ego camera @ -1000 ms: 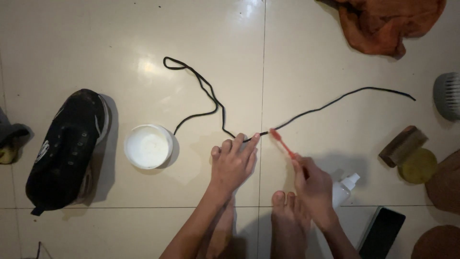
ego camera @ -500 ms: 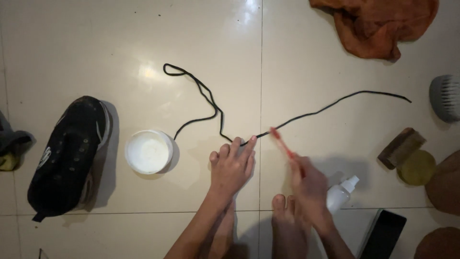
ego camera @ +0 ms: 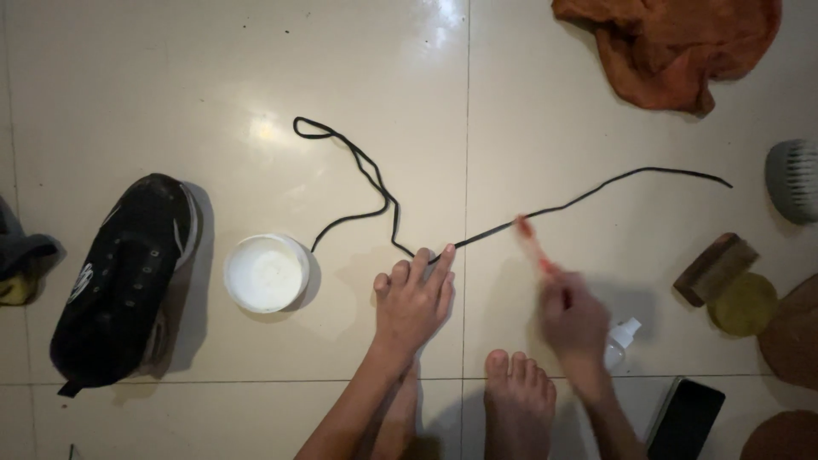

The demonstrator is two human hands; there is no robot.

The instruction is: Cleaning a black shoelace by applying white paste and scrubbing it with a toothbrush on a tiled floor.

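A long black shoelace lies curled across the pale tiled floor. My left hand rests flat on the floor, with its fingertips pressing the lace near its middle. My right hand, blurred by motion, grips a small red-handled brush whose head is on the lace just to the right of my left fingers. My bare feet show at the bottom edge.
A black shoe lies at the left, with a round white tub beside it. An orange cloth is at top right. At the right are a grey brush, a brown wooden brush, a yellow-green round thing, a white bottle and a black phone.
My right hand and the red brush have shifted a little to the right along the lace, now blurred. My left hand stays pressed on the lace.
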